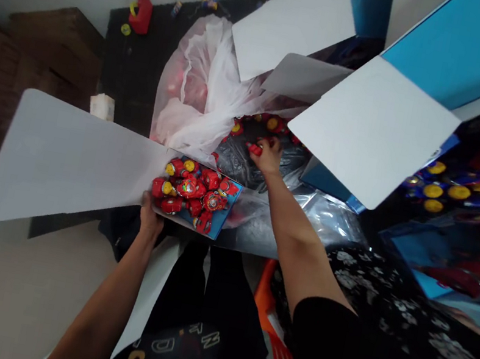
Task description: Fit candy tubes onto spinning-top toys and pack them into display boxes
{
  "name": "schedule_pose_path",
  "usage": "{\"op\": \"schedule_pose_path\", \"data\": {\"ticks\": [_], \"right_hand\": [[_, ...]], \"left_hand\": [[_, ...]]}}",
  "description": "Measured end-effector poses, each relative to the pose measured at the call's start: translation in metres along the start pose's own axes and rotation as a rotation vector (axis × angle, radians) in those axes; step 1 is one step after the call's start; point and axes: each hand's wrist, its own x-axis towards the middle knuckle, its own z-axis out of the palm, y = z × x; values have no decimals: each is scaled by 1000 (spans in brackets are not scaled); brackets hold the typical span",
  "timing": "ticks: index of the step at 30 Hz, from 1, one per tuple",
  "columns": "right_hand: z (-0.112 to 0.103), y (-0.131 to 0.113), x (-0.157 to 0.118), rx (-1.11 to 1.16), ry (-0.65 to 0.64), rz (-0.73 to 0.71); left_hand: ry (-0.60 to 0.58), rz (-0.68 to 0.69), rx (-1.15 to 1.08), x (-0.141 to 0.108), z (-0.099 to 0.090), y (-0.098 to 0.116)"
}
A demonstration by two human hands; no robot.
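My left hand [151, 218] grips the near left edge of an open box [227, 217] with blue inside walls. Inside it lies a heap of small red-and-yellow toys [192, 188]. My right hand [268, 153] is closed around a small red toy [254, 148], out over the dark plastic sheet [243, 161] beyond the box. More red-and-yellow toys [272, 124] lie just past that hand. The box's long white flap [70, 165] stretches out to the left.
A translucent white bag [193, 78] with red things inside sits behind the box. Large white flaps [374, 129] stand up at right. Blue-and-yellow toys [446, 191] lie farther right, beside a person in floral clothing [385, 304]. Brown cartons [32, 62] are at left.
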Motion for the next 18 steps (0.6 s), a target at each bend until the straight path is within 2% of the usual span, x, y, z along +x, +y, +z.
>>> {"op": "schedule_pose_path", "data": {"ticks": [3,6,7,9,11,12,15,18], "right_hand": [[-30,-8,-47,118,100,14],[-65,-39,-121,219,206,-78],[-76,-54,-150,263,232,-160],[-94,-92,-207,346,255,-413],[-103,-132,-254,307,223,-631],[-105,-149,-273,243,192,-688],[-107,-184,-316,31,128,-664],[-111,-193,-354,-124,159,-511]], "left_hand": [[-25,-13,16,-2,-7,9],[-63,-46,40,-9,-15,22],[-74,-49,42,-12,-17,27],[-102,-54,38,-19,-20,38],[-140,-72,34,-28,-22,48],[-161,-86,34,-33,-22,52],[-248,-142,47,-49,-20,63],[-341,-215,102,-65,-12,68]]}}
